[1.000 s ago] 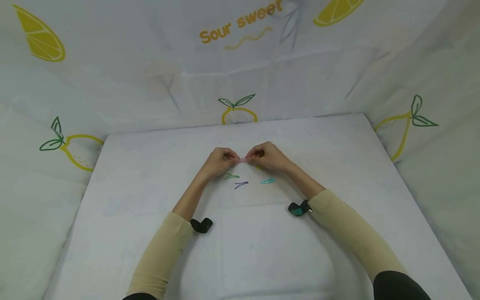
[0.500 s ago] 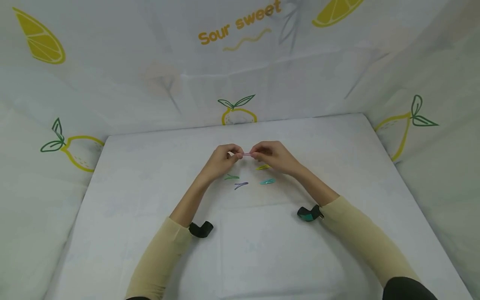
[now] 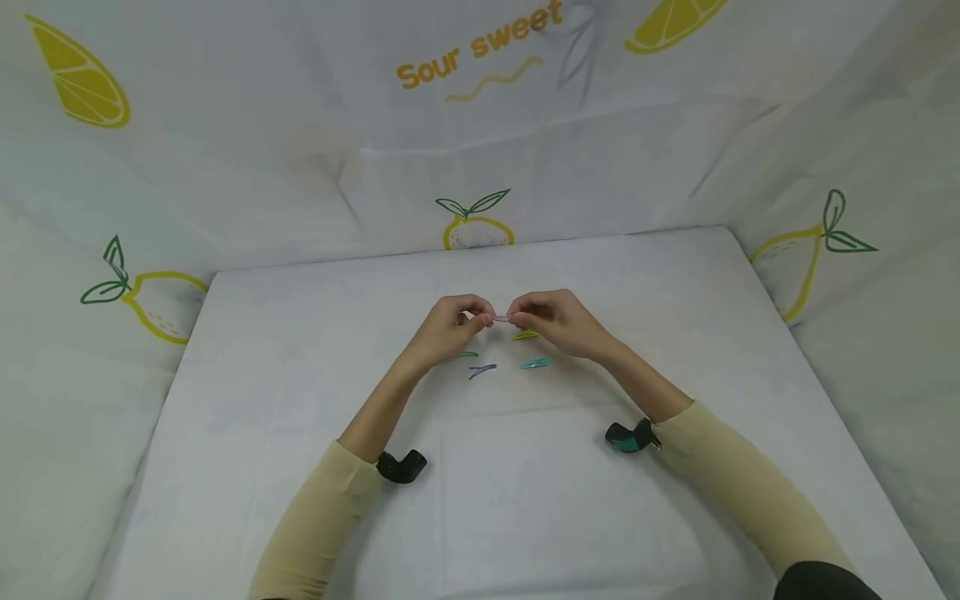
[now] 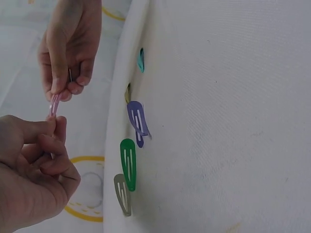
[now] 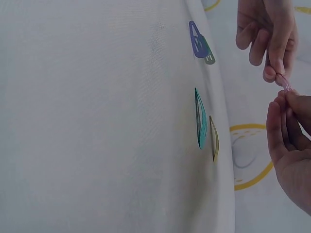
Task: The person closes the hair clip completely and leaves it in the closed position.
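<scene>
Below "Sour sweet" lettering (image 3: pixel 480 47), left fingers (image 3: pixel 468 302), right fingers (image 3: pixel 532 299), both pinching pink clip (image 4: pixel 54 104)

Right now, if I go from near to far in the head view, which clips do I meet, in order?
Purple clip, green clip, yellow clip, pink clip held between the left hand and right hand. Turquoise clip left out: nearly level with purple.

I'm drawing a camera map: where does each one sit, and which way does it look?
Head: on the person's head, looking forward and down at the table; left grip, right grip and both sleeves show.
Left wrist: worn there, looking toward the pink clip; both grips show.
Right wrist: worn there, looking toward that clip from the other side; both grips show.
Both wrist views share the teal clip.
</scene>
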A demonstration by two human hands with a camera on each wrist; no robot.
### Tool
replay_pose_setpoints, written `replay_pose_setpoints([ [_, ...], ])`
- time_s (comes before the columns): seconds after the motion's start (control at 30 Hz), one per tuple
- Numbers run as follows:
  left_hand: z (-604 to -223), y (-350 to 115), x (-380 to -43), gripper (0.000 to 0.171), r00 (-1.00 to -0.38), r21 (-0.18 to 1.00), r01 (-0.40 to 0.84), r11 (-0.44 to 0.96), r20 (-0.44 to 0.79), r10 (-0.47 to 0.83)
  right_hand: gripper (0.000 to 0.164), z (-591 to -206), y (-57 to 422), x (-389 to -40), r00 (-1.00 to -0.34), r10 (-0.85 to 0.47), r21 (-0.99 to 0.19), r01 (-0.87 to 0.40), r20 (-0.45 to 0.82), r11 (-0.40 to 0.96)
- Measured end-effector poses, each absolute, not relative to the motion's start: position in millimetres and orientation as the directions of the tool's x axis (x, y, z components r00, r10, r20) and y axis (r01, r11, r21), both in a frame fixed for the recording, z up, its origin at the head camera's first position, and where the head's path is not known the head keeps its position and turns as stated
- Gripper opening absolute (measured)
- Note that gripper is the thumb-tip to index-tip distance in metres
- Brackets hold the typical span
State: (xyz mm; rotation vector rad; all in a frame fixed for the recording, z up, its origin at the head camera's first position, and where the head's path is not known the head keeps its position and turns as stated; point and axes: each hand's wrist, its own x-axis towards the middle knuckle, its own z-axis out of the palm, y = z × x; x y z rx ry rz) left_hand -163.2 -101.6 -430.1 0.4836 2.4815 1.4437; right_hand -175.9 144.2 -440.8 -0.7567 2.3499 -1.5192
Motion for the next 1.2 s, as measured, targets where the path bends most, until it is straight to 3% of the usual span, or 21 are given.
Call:
replay_pose_setpoints([
  [0.47, -435, -102, -160, 0.014, -0.929, 0.881, 0.126, 0.456, -0.057, 0.366, 0.015, -445, 147, -175, -0.840, -0.540, -0.922, -0.248, 0.052, 0.297],
  [0.93, -438, -103, -158, 0.010, -0.925, 0.874, 0.177, 0.452, -0.010, 0.380, 0.013, -448, 147, -173, -0.858, -0.511, -0.936, -0.210, 0.038, 0.282],
  [1.2, -441, -104, -158, 0.009, -0.925, 0.875, 0.191, 0.445, 0.009, 0.380, 0.023, -449, 149, -170, -0.868, -0.497, -0.935, -0.172, -0.005, 0.310],
])
